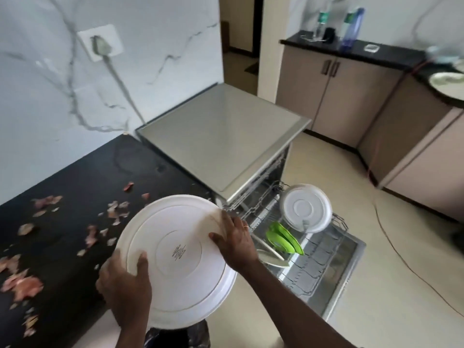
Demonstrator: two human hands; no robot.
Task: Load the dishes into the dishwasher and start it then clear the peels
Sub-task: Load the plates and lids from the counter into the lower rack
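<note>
The large white plate (175, 259) sits at the lower centre of the frame, held in the air over the edge of the black desk (88, 184) and just left of the open dishwasher (221, 136). It is turned underside to the camera, with the foot ring and a small printed mark showing. Being round it has no clear long axis, and it tilts with its top rim toward the dishwasher. The left hand (125, 290) grips the lower left rim, thumb laid on the underside and fingers hidden behind. The right hand (234, 242) grips the right rim, thumb on the underside and fingers curled over the edge. To the right, the lower rack (313, 259) is pulled out over the lowered door. It holds a smaller white plate (306, 208) standing on edge, green plates (283, 238) leaning beside it, and a pale dish (272, 258) in front. Reddish peels (25, 282) are scattered across the desk at lower left. A plugged wall socket (100, 42) is at upper left, and bottles (351, 26) stand on a far counter at upper right.
</note>
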